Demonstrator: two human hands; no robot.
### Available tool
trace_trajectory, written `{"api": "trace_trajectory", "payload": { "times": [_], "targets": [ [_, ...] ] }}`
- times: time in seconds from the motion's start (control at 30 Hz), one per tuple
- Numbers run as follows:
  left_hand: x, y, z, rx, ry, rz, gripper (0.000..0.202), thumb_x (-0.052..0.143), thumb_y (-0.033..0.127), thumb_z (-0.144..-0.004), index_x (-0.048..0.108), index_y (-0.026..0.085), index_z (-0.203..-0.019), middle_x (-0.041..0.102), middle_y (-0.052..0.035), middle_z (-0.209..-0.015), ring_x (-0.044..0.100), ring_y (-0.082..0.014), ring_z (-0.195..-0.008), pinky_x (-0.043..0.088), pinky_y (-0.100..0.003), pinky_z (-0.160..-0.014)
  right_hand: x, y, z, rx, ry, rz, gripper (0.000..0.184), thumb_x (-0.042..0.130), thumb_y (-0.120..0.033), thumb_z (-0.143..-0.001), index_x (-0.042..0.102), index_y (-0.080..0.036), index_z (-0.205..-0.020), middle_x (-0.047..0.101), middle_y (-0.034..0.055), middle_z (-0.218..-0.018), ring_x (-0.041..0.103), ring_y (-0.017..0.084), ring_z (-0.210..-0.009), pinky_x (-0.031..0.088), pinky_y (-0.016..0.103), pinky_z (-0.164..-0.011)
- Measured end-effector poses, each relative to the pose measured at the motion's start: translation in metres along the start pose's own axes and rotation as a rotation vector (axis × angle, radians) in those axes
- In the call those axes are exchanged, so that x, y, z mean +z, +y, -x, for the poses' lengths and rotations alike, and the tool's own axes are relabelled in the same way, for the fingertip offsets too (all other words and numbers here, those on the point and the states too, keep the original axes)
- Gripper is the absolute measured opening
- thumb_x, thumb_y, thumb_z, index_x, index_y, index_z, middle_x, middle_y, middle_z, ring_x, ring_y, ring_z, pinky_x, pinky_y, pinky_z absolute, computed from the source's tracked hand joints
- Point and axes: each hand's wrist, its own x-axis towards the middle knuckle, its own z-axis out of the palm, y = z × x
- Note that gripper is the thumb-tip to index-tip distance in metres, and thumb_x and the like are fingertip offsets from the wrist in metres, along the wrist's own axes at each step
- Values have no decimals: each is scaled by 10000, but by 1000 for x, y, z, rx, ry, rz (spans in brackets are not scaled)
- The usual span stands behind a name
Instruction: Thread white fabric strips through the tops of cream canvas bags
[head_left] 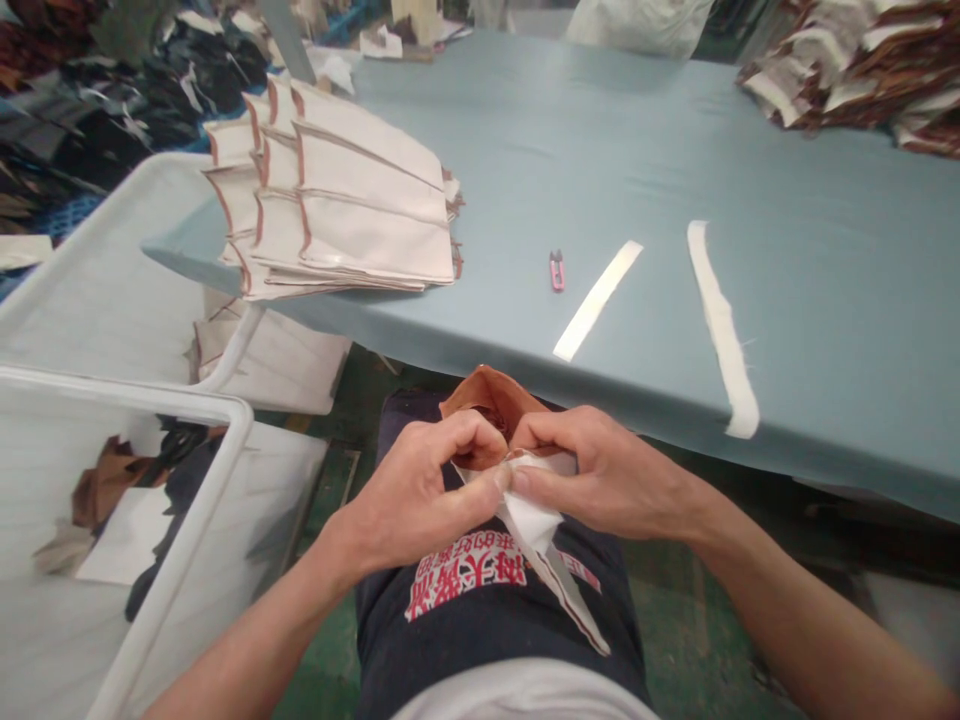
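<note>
Here the left hand (416, 490) and the right hand (600, 470) both pinch the brown-and-white fabric piece (536, 525) between them, over the lap; its long white end points near-right.

On the table (525, 150), a stack of pieces (337, 200) lies far left, with snips (556, 270) to its right. Right of those lie a short strip (598, 300), then a long strip (721, 325). A bin (225, 412) stands left of the table. Near its edge, the left hand (420, 490) and right hand (600, 470) meet on a folded piece (534, 522).
</note>
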Motion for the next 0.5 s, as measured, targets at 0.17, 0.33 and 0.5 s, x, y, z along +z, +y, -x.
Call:
{"api": "trace_trajectory", "payload": {
  "times": [0.17,0.33,0.5],
  "targets": [
    [1,2,-4,107,-9,-154,82,583,107,-859,621,163,-814,614,58,-699,528,-70,-600,396,-179,-567,-7,-6,5,-41,11,149,152,597,-220,-880,583,-171,-736,509,-59,-631,419,78,-566,263,235,-548],
    [5,-5,-4,333,72,-433,112,556,82,-905,633,159,-883,685,35,-730,614,-85,-603,403,-206,-576,-11,-7,5,20,-6,117,102,592,-197,-854,593,-184,-752,510,-67,-630,425,84,-573,286,232,-552],
    [11,-15,-3,481,153,-659,143,521,51,-915,605,156,-869,681,7,-710,647,-128,-620,433,-257,-600,-9,-1,-1,127,-29,67,119,592,-217,-831,582,-189,-715,492,-64,-612,415,94,-568,282,238,-533]
  ]
}}
